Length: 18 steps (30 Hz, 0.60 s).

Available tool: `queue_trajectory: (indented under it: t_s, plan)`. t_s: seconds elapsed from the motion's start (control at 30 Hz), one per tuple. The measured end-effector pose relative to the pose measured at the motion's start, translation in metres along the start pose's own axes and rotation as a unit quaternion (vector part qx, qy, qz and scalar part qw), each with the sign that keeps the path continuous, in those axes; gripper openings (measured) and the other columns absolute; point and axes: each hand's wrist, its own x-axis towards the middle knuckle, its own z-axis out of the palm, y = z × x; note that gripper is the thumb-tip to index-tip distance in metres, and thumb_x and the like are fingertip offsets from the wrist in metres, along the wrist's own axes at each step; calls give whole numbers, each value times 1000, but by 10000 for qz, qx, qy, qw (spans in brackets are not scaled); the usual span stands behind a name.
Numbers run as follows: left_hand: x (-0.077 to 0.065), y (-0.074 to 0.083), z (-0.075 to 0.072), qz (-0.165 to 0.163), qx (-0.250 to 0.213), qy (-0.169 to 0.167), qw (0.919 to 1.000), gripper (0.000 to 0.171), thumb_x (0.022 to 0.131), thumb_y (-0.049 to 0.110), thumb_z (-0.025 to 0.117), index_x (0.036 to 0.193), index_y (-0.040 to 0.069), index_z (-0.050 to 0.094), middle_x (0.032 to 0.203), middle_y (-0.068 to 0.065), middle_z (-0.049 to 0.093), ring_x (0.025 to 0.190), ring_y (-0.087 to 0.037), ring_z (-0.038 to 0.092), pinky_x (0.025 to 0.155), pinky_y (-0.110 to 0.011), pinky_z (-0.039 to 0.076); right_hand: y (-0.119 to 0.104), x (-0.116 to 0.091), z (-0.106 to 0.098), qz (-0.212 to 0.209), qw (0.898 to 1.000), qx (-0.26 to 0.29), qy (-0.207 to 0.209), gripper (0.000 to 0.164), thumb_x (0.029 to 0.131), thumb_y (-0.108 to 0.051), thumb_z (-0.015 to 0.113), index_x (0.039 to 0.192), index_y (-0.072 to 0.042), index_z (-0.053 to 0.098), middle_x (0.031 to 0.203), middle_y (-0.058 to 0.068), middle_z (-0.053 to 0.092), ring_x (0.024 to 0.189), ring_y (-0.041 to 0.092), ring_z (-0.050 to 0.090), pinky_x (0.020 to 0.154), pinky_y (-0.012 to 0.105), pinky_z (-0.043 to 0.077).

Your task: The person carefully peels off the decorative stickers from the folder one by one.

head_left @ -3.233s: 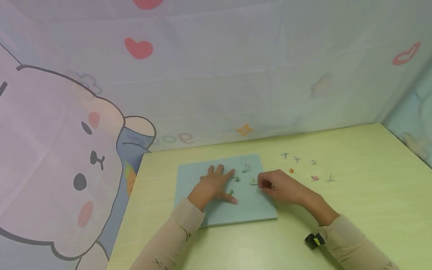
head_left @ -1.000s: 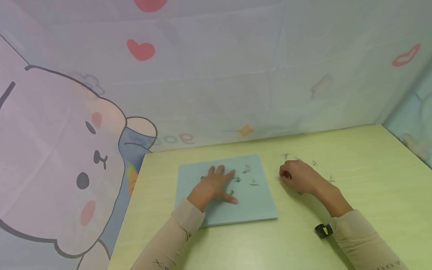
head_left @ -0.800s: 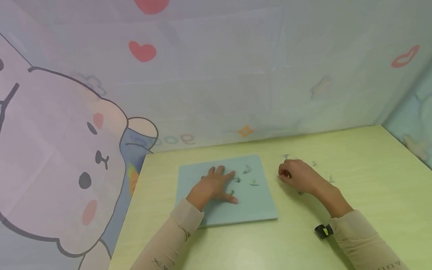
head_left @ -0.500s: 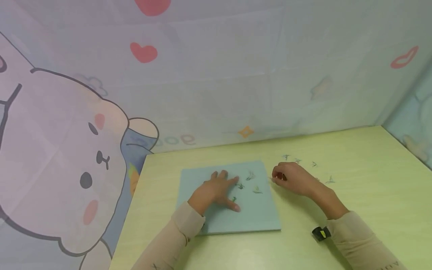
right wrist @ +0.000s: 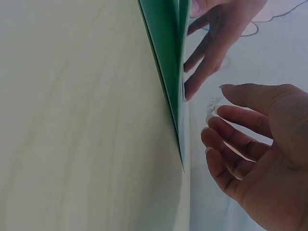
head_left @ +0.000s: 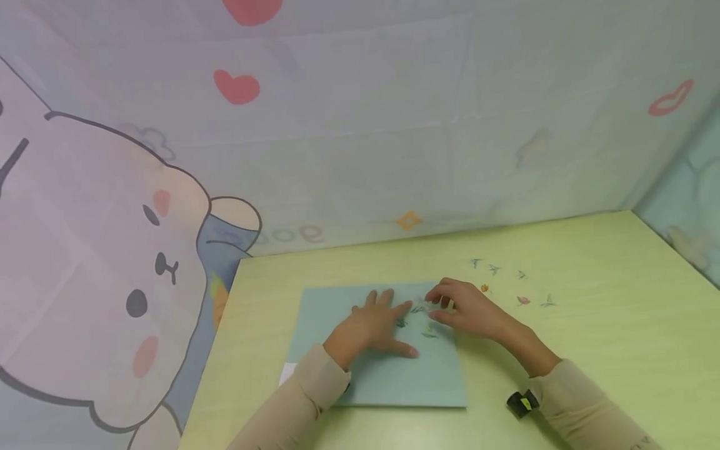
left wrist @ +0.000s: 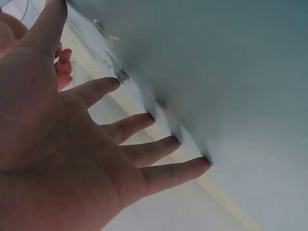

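Observation:
A pale blue-green board (head_left: 405, 381) lies on the yellow table, with several small green plant pieces on it. My left hand (head_left: 371, 328) rests spread on the board, its straight fingertips touching the surface in the left wrist view. Over the board's far right part is my right hand (head_left: 464, 306), fingers bent. In the right wrist view, a small clear sticker (right wrist: 211, 103) with fine lines sits at its thumb and index fingertips. A grass sprig (head_left: 430, 333) lies below that hand. Dark green layers (right wrist: 166, 53) show at the board's edge.
Right of the board lie an orange flower (head_left: 485, 288), a pink flower (head_left: 523, 300) and several small sprigs (head_left: 494, 269). A white patch (head_left: 287, 373) shows at the board's near left corner. A printed cloth (head_left: 360, 156) hangs behind the table (head_left: 607, 350).
The board and my left hand on it have shifted toward me and slightly right. My right hand has moved left from the loose flowers to over the board, its fingers spread a little wider.

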Motion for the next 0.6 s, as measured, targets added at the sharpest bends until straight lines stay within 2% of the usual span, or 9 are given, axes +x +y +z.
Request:
queue_trajectory:
  t_s: [0.23,0.37,0.5,0.6]
  plan:
    - [1,2,6,-61,124,69,9999,105,83,74,77,168,31,33,175,-11,21,159,-45,19,114,-69,36,-1,-3,-12,282,9996,26,41,6,99,-9,76,103,-12,74,98,-6,68,89,15,65,78,34,56]
    - [2,1,8,-76,144,82,9998,107,82,74,78,168,31,33,175,-11,22,159,-45,19,114,-69,37,5,-9,-27,342,9993,15,-120,10,100,-6,74,96,-14,71,95,-7,67,86,15,64,76,33,55]
    - [2,1,7,-47,191,136,9997,107,82,74,78,168,31,33,174,-12,22,159,-46,19,113,-70,37,11,-12,-34,363,9989,59,-286,8,101,-4,72,98,-12,70,94,-4,67,83,14,64,72,32,54]
    - [2,1,8,-59,231,100,9997,107,82,74,77,169,31,32,174,-12,22,159,-45,19,113,-70,38,13,-11,-27,290,9988,9,-397,7,100,-4,72,106,-7,72,95,-3,68,83,13,64,72,31,55]
